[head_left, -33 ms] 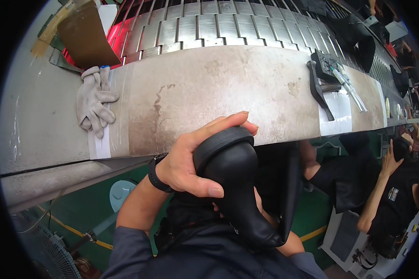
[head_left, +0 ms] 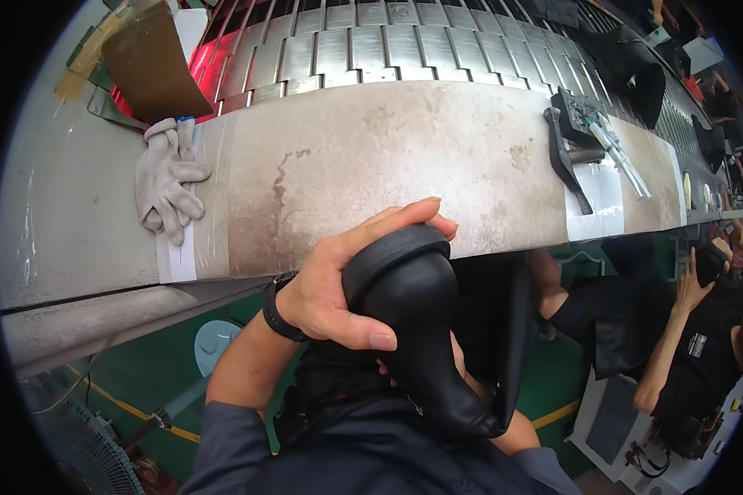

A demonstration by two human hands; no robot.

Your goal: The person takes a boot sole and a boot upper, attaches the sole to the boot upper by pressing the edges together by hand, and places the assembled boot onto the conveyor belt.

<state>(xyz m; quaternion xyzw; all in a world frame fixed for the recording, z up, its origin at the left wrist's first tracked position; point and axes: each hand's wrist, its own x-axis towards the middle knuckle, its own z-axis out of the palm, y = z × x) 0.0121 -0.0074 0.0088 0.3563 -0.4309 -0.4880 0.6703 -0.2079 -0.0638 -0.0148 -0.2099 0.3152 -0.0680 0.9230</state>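
A black boot (head_left: 413, 309) is held in front of my body, its rounded end with the thick sole edge (head_left: 388, 262) tilted up towards the bench. My left hand (head_left: 330, 289), with a dark watch on the wrist, is closed around that end. Its thumb presses the upper and its fingers reach over the sole. Below, the boot narrows and bends, and a long black part rises on its right side. My right hand (head_left: 460, 356) is behind the boot, mostly hidden; bits of it show on both sides, wrapped round from underneath.
A stained bench (head_left: 404, 165) lies ahead, with a slatted metal conveyor (head_left: 363, 49) beyond it. Grey gloves (head_left: 170, 181) lie left; a hammer (head_left: 563, 161) and syringe-like tubes (head_left: 619, 157) lie right. A fan (head_left: 99, 450) stands lower left. At right, a co-worker (head_left: 702, 338) holds a dark object.
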